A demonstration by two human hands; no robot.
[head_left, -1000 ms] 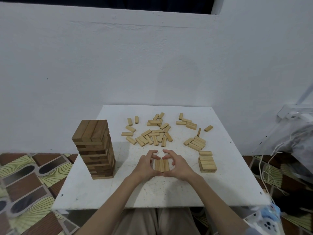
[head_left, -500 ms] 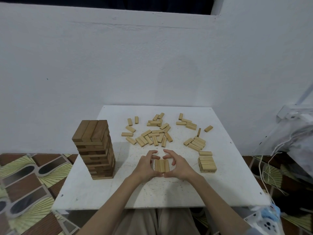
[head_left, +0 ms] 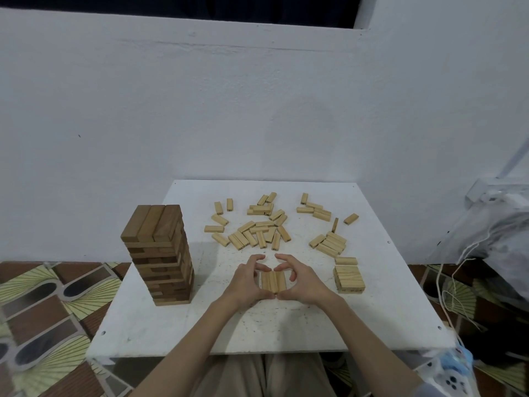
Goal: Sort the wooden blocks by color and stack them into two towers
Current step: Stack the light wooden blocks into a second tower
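Note:
A tall tower of dark brown blocks stands at the table's left. Three light blocks lie side by side in a row near the table's middle front. My left hand cups the row's left side and my right hand cups its right side, fingers curled round the ends and thumbs meeting at the near edge. Several loose light blocks are scattered behind the hands. A small square stack of light blocks sits to the right, with a single block just behind it.
The white table stands against a white wall. More light blocks lie in a cluster at the right. A patterned floor shows at the left; cords and bags crowd the right side.

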